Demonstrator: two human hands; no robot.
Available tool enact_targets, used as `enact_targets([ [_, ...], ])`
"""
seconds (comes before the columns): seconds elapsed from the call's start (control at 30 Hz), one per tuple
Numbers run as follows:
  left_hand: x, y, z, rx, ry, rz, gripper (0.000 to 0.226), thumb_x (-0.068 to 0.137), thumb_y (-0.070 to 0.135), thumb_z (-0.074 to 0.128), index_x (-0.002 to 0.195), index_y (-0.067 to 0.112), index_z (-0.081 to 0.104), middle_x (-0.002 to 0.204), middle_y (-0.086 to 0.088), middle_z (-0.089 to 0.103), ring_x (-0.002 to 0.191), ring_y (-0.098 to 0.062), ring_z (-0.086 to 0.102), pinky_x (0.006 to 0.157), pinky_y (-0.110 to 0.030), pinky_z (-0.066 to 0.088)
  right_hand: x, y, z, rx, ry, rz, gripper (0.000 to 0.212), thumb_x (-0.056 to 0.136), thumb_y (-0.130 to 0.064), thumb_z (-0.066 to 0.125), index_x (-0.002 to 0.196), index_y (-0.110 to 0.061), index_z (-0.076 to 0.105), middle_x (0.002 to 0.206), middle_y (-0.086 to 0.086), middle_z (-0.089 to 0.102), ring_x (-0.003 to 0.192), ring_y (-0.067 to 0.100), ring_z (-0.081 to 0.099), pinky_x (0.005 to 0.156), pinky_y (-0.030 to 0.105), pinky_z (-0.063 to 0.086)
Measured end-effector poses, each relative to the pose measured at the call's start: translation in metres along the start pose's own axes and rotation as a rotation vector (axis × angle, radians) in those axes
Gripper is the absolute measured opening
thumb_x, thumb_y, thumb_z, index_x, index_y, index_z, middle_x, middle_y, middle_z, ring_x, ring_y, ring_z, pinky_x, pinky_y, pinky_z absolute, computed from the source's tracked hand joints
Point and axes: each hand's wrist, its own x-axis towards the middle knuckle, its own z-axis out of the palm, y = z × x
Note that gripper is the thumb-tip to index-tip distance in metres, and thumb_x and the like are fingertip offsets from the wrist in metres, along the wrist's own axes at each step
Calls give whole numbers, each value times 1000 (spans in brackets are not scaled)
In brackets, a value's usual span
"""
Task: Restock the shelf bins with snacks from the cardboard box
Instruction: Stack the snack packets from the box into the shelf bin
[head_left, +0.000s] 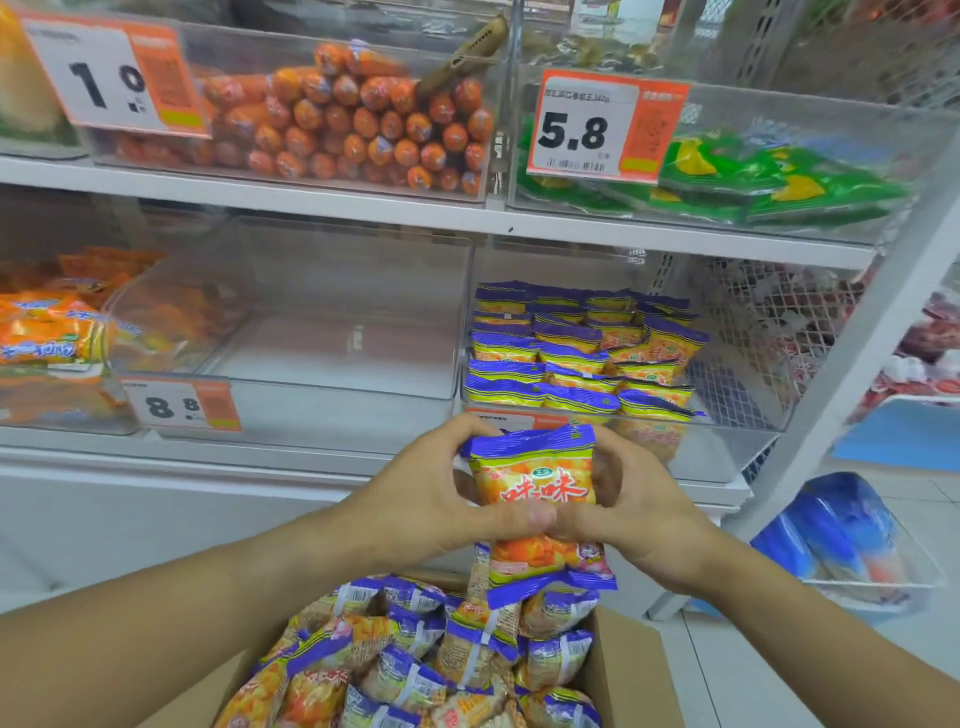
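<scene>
Both hands hold a stack of purple-and-orange snack packets (537, 483) upright above the cardboard box (631, 670). My left hand (441, 493) grips the stack's left side and my right hand (631, 499) grips its right side, thumbs meeting across the front. The box below holds several more of the same packets (415, 670). Straight ahead on the lower shelf, a clear bin (737, 415) holds rows of the same packets (576, 353). The stack is just in front of that bin's front edge.
A clear bin (332, 405) with an 8.8 price tag stands left of the target bin. Orange packets (47, 332) fill the far-left bin. Above are bins of orange sausages (353, 124) and green packets (753, 182). A wire basket with blue packs (831, 530) sits on the floor at right.
</scene>
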Motion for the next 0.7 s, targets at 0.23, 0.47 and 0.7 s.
enact_targets([
  [0.23,31,23,12,379,-140,96,70,54,52,94,110,39,55,108,22,66,96,6,64,84,-26,57,-16,-10,-29,-252,81,-81,72,55,-10,91,118,-19,57,104,2,76,96,19,74,78,26,56],
  [0.47,77,59,41,461,-226,279,71,53,48,94,113,43,56,108,29,64,103,14,58,90,-12,49,-40,-20,-70,-163,284,-179,78,53,-3,96,117,-15,52,104,8,77,96,24,74,82,33,58],
  [0.7,124,85,52,432,-300,261,54,62,30,93,109,24,66,95,11,74,83,-2,69,71,-14,49,-46,-6,-109,-171,503,-270,59,70,-53,84,115,-21,63,115,-2,72,114,14,66,100,41,53],
])
